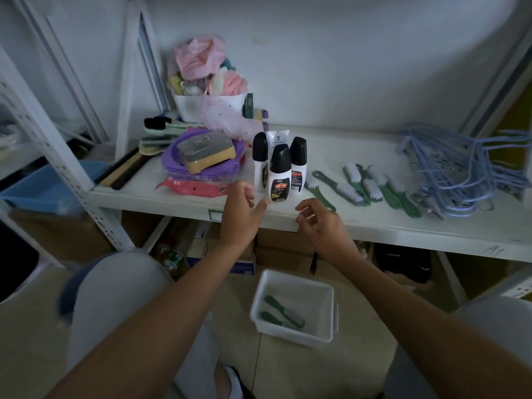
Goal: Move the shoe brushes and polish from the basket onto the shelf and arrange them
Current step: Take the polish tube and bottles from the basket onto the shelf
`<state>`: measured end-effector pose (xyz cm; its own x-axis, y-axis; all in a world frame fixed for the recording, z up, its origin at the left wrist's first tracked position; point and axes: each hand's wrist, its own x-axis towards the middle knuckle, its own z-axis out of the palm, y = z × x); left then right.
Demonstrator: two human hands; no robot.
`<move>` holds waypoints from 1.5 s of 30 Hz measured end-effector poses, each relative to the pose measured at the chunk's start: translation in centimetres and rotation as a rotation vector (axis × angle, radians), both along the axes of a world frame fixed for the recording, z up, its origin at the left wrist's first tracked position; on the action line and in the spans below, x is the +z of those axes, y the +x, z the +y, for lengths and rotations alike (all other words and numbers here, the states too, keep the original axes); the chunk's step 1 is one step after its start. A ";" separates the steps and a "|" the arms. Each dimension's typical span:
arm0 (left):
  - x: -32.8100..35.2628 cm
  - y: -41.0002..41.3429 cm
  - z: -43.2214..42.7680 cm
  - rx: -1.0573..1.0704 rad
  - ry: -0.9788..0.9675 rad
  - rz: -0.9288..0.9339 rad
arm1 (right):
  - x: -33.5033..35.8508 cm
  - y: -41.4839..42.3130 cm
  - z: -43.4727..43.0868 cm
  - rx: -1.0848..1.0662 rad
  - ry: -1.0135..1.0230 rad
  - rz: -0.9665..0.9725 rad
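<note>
Hovering both hands empty w/ fingers loosely curled, left hand [241,208] and right hand [322,226] are flanking the front polish bottle [278,174], brushes [365,185] lying right of them.

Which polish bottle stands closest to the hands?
The front bottle, the middle one of three; it stands nearer the shelf edge than the two behind it.

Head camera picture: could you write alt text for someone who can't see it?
Two bare hands, left and right, hover empty near three upright shoe polish bottles on a white shelf. Green-handled brushes lie to their right; two more remain in the white basket on the floor.
</note>
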<state>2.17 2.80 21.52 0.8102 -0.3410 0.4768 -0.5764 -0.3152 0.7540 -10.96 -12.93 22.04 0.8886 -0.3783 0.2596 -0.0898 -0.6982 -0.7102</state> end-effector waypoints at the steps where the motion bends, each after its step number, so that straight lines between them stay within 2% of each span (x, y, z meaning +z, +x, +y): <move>1: -0.1 -0.6 0.8 0.006 0.024 -0.036 | 0.1 -0.5 0.1 -0.003 -0.035 0.010; 3: -0.9 -1.7 2.2 -0.055 0.164 -0.112 | -0.1 -1.4 0.6 -0.003 -0.112 0.035; 5: -2.0 -2.7 2.9 -0.211 0.401 -0.115 | -0.8 -2.1 1.1 0.000 -0.205 0.062; 7: -3.6 -3.2 3.0 -0.404 0.608 -0.094 | -2.1 -2.5 1.4 0.019 -0.297 0.124; 10: -6.4 -3.0 2.4 -0.582 0.736 0.021 | -4.8 -2.1 1.5 0.084 -0.359 0.288; 19: -18.8 -0.9 -2.0 -0.579 1.028 0.203 | -21.5 1.3 0.1 0.247 -0.182 0.865; 21: -21.8 -0.4 -2.4 -0.576 1.012 0.272 | -25.2 2.2 0.4 0.296 -0.205 0.940; 23: -23.8 0.2 -2.6 -0.563 0.900 0.331 | -28.3 3.4 0.7 0.287 -0.204 0.950; 26: -25.7 1.1 -2.6 -0.501 0.784 0.224 | -31.7 5.3 1.1 0.260 -0.252 0.981; 33: -27.7 2.7 -2.3 -0.506 0.796 0.148 | -37.9 6.2 1.7 0.210 -0.398 1.008; 42: -29.4 1.8 -1.5 -0.488 0.797 0.073 | -39.0 6.6 1.8 0.332 -0.546 1.043; 45: -28.9 1.6 -1.7 -0.461 0.776 0.079 | -38.3 6.5 1.1 0.377 -0.536 1.003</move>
